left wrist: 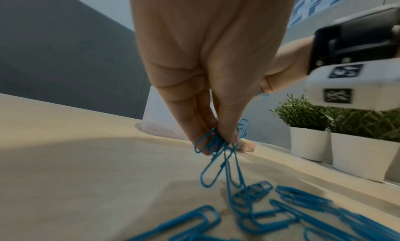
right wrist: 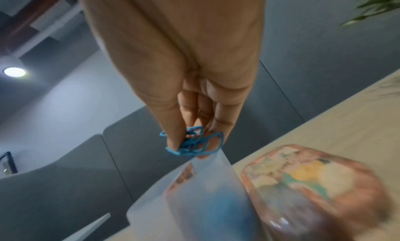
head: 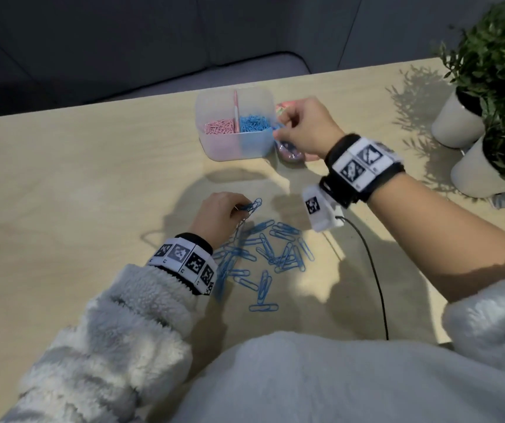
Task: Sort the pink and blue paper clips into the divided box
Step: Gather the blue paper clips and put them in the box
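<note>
Sorting well advanced. The divided box (head: 235,125), translucent, stands at the far side of the surface (head: 62,184); a pink partition (head: 236,109) splits it into 2 compartments. The left compartment holds pink clips (head: 219,127), the right one blue clips (head: 252,123), with no mixing visible between them. No pink clips remain loose on the surface, so that colour appears finished; what is left is a loose pile of blue clips (head: 263,257) near the person, well apart from the box. The right hand (head: 301,129) pinches a small bunch of blue clips at the right rim of the box, above the blue compartment, apparently about to drop them. The left hand (head: 219,215) pinches several blue clips at the far edge of the pile; some dangle from the fingers (left wrist: 201,125) toward the surface. A patterned lid (right wrist: 314,181) lies beside the box on its right. 2 potted plants (head: 489,87) stand at the right edge.
</note>
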